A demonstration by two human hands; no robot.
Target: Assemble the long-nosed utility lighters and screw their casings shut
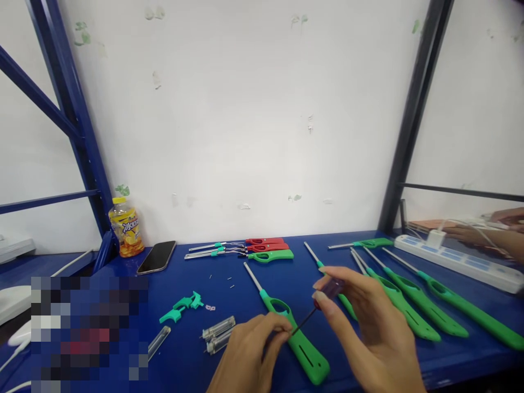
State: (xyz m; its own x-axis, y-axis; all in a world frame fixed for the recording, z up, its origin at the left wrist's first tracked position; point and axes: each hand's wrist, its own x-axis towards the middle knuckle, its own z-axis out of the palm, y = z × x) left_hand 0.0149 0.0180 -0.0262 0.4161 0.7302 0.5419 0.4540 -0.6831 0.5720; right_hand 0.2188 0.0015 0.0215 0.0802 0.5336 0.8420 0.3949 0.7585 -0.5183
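My right hand (376, 327) grips a screwdriver (329, 289) by its dark reddish-purple handle, the thin shaft slanting down to the left. At the shaft's tip, the thumb and forefinger of my left hand (256, 349) are pinched together; whatever small thing they hold is hidden. Beneath both hands lies a green long-nosed gas lighter (307, 355), its metal nozzle pointing away and left. Left of my left hand are clear plastic fuel tanks (219, 327). Another green lighter (347, 307) is partly covered by my right hand.
Several green lighters (462, 305) lie at the right. Opened red and green lighters (268, 245) with wires lie at the back. Teal plastic parts (180, 308), tiny pins, a phone (157, 256) and a yellow-labelled bottle (126, 226) are left; a power strip (458, 261) and another person's arm are right.
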